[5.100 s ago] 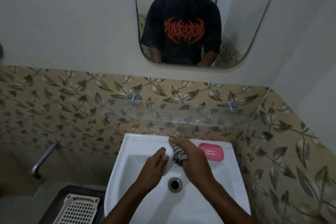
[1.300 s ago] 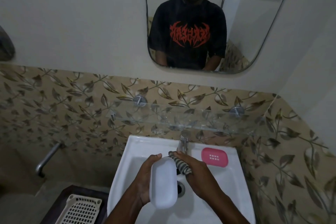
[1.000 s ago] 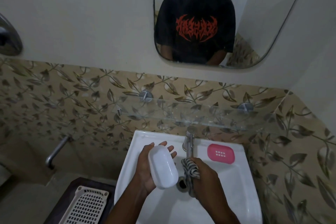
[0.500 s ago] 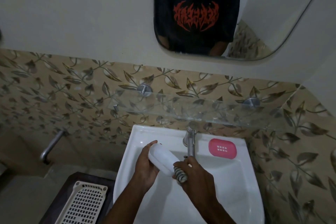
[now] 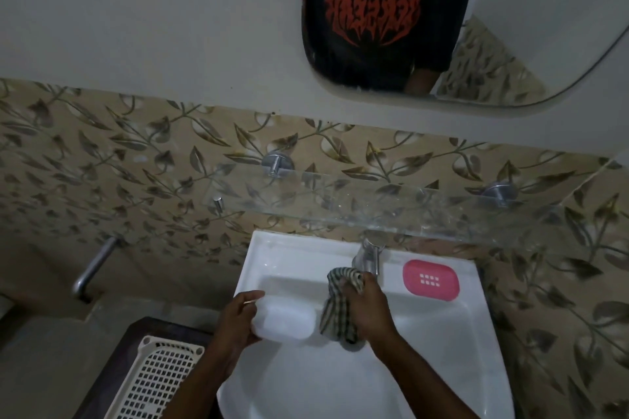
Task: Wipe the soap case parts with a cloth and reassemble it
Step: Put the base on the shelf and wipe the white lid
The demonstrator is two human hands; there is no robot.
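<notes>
Over the white sink (image 5: 452,357) my left hand (image 5: 236,320) holds a white soap case part (image 5: 284,321) by its left end, lying roughly level. My right hand (image 5: 366,308) grips a bunched striped cloth (image 5: 338,304) just right of the white part, close to its right end. The pink soap case part (image 5: 430,280), with a small grid of holes, lies flat on the sink's back right ledge, apart from both hands.
A chrome tap (image 5: 367,255) stands at the sink's back, just behind my right hand. A glass shelf (image 5: 374,204) juts out above it. A cream perforated basket (image 5: 156,378) sits on a dark surface to the left. A mirror (image 5: 510,27) hangs above.
The camera has tilted down. My left hand turned the white part from tilted to level and lowered it. My right hand with the cloth moved off the part to its right end.
</notes>
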